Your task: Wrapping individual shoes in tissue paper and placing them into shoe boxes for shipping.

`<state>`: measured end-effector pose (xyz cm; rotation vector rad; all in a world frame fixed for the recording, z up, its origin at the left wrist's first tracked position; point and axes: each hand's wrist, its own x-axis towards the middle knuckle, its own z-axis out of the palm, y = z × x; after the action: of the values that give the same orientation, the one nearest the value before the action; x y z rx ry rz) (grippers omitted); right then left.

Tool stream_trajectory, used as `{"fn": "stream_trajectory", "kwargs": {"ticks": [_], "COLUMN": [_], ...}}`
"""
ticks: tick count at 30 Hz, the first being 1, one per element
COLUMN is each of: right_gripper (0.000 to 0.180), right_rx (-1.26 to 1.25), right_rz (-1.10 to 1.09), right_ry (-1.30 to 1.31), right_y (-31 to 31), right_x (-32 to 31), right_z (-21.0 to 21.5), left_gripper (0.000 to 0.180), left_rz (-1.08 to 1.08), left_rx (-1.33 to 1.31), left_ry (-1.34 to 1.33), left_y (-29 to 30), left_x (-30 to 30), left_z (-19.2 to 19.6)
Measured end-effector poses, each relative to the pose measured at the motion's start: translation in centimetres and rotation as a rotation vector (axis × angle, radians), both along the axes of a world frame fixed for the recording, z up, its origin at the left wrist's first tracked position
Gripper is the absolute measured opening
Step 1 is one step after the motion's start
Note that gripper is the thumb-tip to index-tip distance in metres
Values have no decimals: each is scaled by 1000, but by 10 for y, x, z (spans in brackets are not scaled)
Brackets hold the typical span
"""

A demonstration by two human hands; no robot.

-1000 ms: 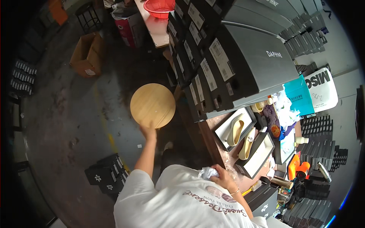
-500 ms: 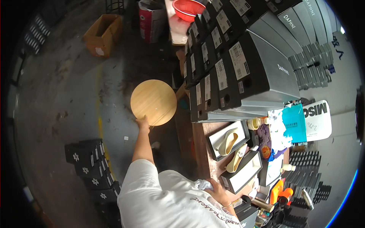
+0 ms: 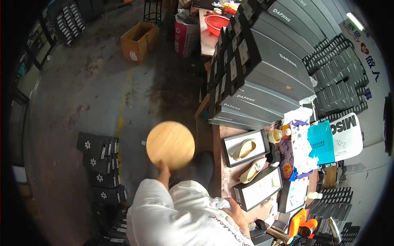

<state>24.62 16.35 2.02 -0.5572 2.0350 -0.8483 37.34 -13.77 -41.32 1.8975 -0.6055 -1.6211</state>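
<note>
Upper left, dark boxes [image 3: 67,22] with white labels in tight rows. Lower down, on the floor, a pile of black boxes [image 3: 100,164] with white flower marks, next to a yellow line [image 3: 121,119]. Farther up the floor, an open cardboard box [image 3: 138,44], in front of a dark stool [image 3: 152,15].

Near the middle, to the left of the table, a round wooden disc [image 3: 170,141], flat face up, underside hidden. Grips its near edge with the left hand [image 3: 163,169], fingers closed on the rim, slightly blurred. Wears a white shirt [image 3: 158,213]. Beyond, a red-and-white bag [image 3: 185,39] beside the far end of the work area.

To the right, close to the shirt front, holds a crumpled whitish wad [image 3: 221,203] in the right hand [image 3: 234,211], fingers curled around it, near the table [image 3: 228,173]. On the table, a pale shoe [image 3: 242,152] inside an open box [image 3: 230,149]; just below, a matching shoe [image 3: 251,171] between that box and a second open box [image 3: 262,186]. Above, a tall stack of grey-and-black shoe boxes [image 3: 266,76]. Farther right, crumpled white paper [image 3: 301,143], an orange tool [image 3: 297,222], a teal panel [image 3: 321,141] and a white board [image 3: 349,137]. Far right, more grey boxes [image 3: 340,94] in rows against the wall.
</note>
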Motion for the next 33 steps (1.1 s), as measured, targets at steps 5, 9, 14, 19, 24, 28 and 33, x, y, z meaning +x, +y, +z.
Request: {"fn": "stream_trajectory", "kwargs": {"ticks": [5, 9, 14, 19, 24, 28, 33], "right_gripper": [39, 40, 41, 41, 43, 43, 39], "right_rx": [-16, -28, -120, -249, -386, -423, -363], "right_rz": [-143, -86, -152, -358, -449, -592, -728], "right_ry": [3, 99, 80, 37, 30, 168, 360], "right_y": [19, 19, 16, 8, -28, -64, -116], "right_x": [2, -14, -32, -48, -70, -74, -72], "right_z": [0, 7, 4, -12, -20, -57, -86], "left_gripper": [59, 55, 50, 47, 27, 18, 52], "left_rz": [1, -360, -928, -1665, -1865, -1978, -2800], "left_rx": [-31, 50, 29, -156, -599, -760, -498], "left_ry": [-90, -305, -450, -596, -742, 117, 540], "left_y": [63, 43, -28, -108, -141, -85, 3], "left_x": [58, 69, 53, -22, -172, -271, -298], "left_z": [13, 27, 51, 86, 154, 295, 364]}}
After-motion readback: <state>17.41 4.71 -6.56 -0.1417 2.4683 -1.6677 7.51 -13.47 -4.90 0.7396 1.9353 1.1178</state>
